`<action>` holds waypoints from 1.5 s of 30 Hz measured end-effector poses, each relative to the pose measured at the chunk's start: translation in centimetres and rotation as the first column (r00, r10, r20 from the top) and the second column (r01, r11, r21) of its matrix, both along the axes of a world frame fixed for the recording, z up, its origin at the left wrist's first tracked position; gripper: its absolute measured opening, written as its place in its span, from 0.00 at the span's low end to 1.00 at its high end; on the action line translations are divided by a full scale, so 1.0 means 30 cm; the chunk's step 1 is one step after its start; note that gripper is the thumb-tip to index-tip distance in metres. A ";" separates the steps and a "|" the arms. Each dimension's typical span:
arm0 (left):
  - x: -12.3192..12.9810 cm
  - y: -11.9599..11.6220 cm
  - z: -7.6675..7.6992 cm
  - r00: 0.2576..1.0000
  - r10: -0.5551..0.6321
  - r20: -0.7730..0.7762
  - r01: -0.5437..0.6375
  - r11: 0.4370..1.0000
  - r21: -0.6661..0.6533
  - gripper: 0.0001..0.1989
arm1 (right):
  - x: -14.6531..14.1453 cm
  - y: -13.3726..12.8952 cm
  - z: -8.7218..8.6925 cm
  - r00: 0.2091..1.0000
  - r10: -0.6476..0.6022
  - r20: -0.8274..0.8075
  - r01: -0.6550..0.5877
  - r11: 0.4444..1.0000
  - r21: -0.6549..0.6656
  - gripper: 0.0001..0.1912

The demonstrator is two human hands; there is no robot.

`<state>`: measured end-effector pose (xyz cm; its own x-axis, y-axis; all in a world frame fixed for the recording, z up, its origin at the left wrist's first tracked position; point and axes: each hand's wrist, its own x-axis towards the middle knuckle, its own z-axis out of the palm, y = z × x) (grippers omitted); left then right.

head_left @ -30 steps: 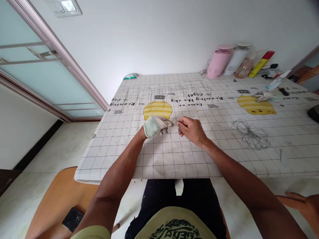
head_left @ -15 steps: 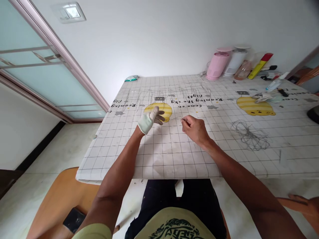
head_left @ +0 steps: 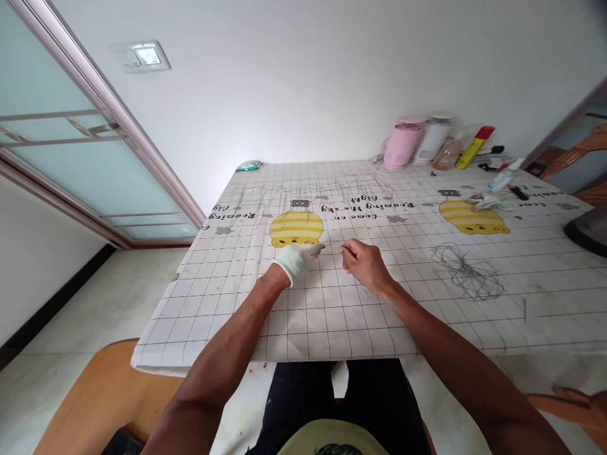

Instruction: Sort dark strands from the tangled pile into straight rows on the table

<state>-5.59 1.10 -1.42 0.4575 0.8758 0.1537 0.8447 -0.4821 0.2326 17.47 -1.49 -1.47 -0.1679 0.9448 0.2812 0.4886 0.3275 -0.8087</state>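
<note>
My left hand [head_left: 303,260], in a pale glove, is low over the tablecloth with its fingertips pressed together and pointing right. Opposite it, my bare right hand [head_left: 363,260] is closed in a pinch, thumb against forefinger. A faint thin wire seems to run across the small gap between the two sets of fingertips; most of it is too fine to make out. A loose tangled coil of thin wire [head_left: 467,272] lies to the right of my right hand. Many thin wire pieces [head_left: 351,188] are spread along the back of the table.
Along the wall stand a pink cylinder [head_left: 403,144], a white one [head_left: 432,140], a bottle [head_left: 446,155] and a yellow-red box [head_left: 475,147]. A crumpled glove [head_left: 493,201] and a spray bottle [head_left: 506,174] lie at right. A wooden chair [head_left: 90,392] is at lower left.
My left hand has turned over and gone from spread fingers to fingertips pressed together, nearer my right hand. My right hand keeps its pinch. The view has tilted up slightly.
</note>
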 end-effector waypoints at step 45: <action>0.095 -0.020 0.061 0.959 0.279 0.051 -0.273 0.958 -0.090 0.19 | -0.084 0.894 0.066 0.927 -0.247 0.281 0.321 0.910 -0.260 0.02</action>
<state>-2.75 0.51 0.40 0.1878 0.9773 0.0978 0.9246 -0.2095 0.3181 14.95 25.33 0.52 0.0942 0.9950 -0.0332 0.7130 -0.0907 -0.6952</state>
